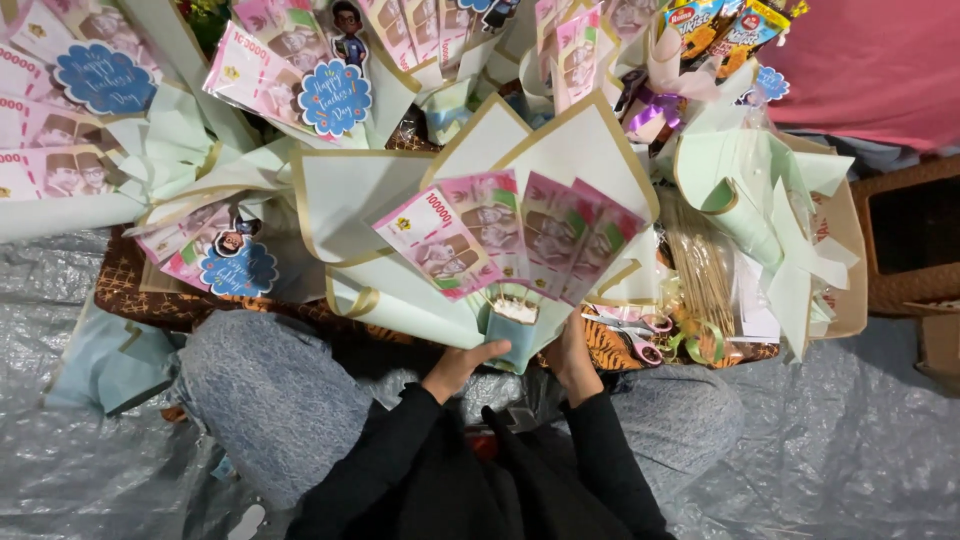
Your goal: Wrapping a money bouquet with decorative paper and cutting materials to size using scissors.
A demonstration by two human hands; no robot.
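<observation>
While cradled upright, banknote bouquet (515,250) between left hand (462,362) and right hand (572,356).

At ten o'clock lie finished bouquets of pink banknotes (60,130) in pale green wrapping, each bearing a blue scalloped tag (335,97). At three o'clock stands a roll of green paper (745,215), with thin wooden skewers (700,265) just beside it and pink-handled scissors (640,335) near curled ribbon (700,345). Snack packets (725,25) show at one o'clock, and crinkled plastic sheeting (850,430) covers the floor.
</observation>
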